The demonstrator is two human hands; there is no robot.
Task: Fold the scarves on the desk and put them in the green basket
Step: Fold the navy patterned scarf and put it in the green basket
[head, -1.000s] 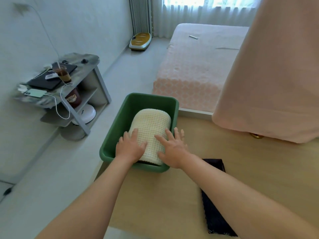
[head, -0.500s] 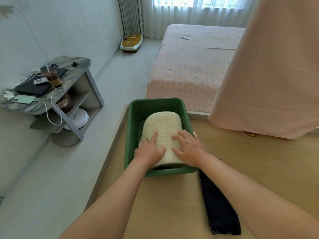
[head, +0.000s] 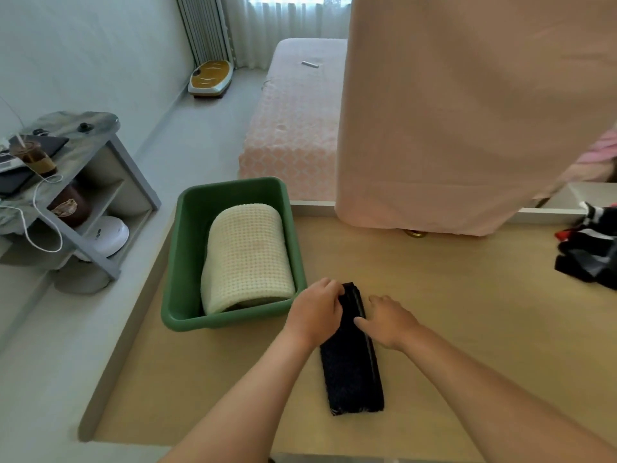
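A green basket (head: pixel 187 262) stands at the desk's left edge with a folded cream waffle-knit scarf (head: pixel 245 257) lying inside it. Just right of the basket a folded dark navy scarf (head: pixel 352 369) lies lengthwise on the wooden desk (head: pixel 467 312). My left hand (head: pixel 315 312) grips the scarf's far left end, fingers curled over its edge. Along the scarf's right edge lies my right hand (head: pixel 389 324), its thumb touching the fabric and its fingers reaching to the far end. A black, white and red scarf (head: pixel 589 255) lies bunched at the desk's right edge.
A large pink cloth (head: pixel 467 111) hangs over the desk's far side. Beyond it is a bed (head: pixel 293 128). A grey side shelf (head: pixel 83 168) with a drink cup, cables and a laptop stands on the floor to the left.
Both hands have left the cream scarf in the basket and moved right to the dark scarf on the desk. The view has swung right, showing the bunched scarf.
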